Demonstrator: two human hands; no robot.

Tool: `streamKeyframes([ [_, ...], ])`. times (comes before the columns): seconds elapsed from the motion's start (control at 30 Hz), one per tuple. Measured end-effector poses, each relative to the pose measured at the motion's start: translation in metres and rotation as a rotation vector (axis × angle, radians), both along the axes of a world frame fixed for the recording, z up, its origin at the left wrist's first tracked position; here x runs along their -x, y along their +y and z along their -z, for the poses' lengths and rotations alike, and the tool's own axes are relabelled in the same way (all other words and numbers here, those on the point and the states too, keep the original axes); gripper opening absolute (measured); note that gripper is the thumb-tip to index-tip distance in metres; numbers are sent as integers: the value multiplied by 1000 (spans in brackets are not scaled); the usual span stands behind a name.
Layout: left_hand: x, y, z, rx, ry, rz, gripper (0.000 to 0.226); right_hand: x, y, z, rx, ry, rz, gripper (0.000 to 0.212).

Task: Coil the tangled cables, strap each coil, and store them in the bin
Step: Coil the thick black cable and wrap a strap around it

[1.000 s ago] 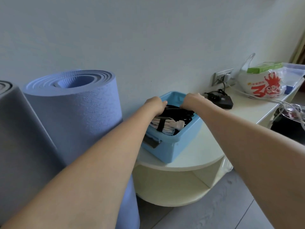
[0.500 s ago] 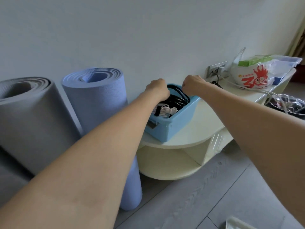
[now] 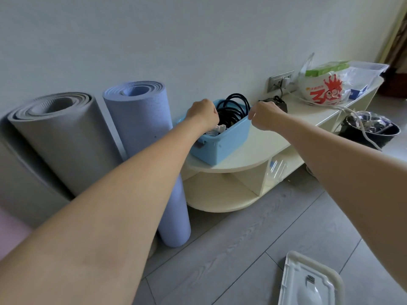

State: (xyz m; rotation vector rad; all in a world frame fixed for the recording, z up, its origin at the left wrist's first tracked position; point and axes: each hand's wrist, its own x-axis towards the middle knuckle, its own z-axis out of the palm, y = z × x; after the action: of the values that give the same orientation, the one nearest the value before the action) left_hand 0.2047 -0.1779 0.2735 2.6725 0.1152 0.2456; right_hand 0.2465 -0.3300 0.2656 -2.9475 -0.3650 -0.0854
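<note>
Grey rolled mat (image 3: 57,137) leans on the wall at far left; blue rolled mat (image 3: 143,137) stands upright just to its right, touching it.

Cream shelf unit (image 3: 259,148) runs along the wall from centre to far right, rounded at its near-left end, open compartments below.

White lid (image 3: 308,282) lies flat on the grey floor, near right, partly cut by the frame edge.

Printed plastic bag (image 3: 323,89) sits on the shelf top at far right, by a wall socket (image 3: 280,79). Black bucket (image 3: 370,130) stands on the floor just right of the shelf.

Blue bin (image 3: 224,142) rests on the rounded end of the shelf top. Inside it: black cable coil (image 3: 233,106), loops rising above the far rim, and white cable coil (image 3: 217,129) low at the near-left side.

Left hand (image 3: 203,113) over the bin's left side, fingers curled down into it; cannot tell what they hold, if anything.

Right hand (image 3: 263,115) at the bin's right rim, fingers curled; whether they grip the rim cannot be told.
</note>
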Motion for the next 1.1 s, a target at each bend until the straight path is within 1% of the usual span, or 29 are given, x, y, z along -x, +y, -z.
streamKeyframes([
  [0.13, -12, -5, 7, 10, -6, 20, 23, -10, 5, 11, -5, 10, -16, 36],
  [0.2, -18, -6, 16, -1, 17, 21, 25, -20, 5, 23, -36, -28, -47, 37],
  [0.33, -39, 0, 27, -6, 56, -22, 33, -48, 11, 36, -224, -62, -113, 43],
  [0.43, -63, 7, 26, -31, 89, -14, 35, -80, 25, 35, -293, -47, -70, 52],
  [0.5, -74, 5, 25, -55, 124, 14, 33, -97, 34, 36, -276, -35, -33, 54],
  [0.6, -94, -1, 25, -92, 169, 67, 30, -127, 50, 41, -245, 2, 26, 49],
  [0.7, -111, -4, 25, -127, 155, 91, 30, -147, 53, 42, -284, 33, 72, 42],
  [0.77, -115, -2, 23, -161, 156, 104, 31, -142, 54, 41, -297, 5, -9, 37],
  [0.87, -115, 2, 23, -213, 237, 93, 32, -122, 64, 50, -162, -32, -158, 33],
  [0.93, -112, 3, 23, -217, 300, 86, 34, -115, 71, 54, -52, -33, -164, 34],
  [0.97, -109, 4, 23, -206, 320, 79, 36, -115, 74, 55, -37, -18, -155, 35],
  [1.03, -102, 8, 20, -163, 300, 51, 37, -117, 77, 57, -66, -7, -153, 35],
  [1.1, -98, 11, 20, -106, 228, -2, 36, -118, 76, 60, -116, -33, -164, 34],
])
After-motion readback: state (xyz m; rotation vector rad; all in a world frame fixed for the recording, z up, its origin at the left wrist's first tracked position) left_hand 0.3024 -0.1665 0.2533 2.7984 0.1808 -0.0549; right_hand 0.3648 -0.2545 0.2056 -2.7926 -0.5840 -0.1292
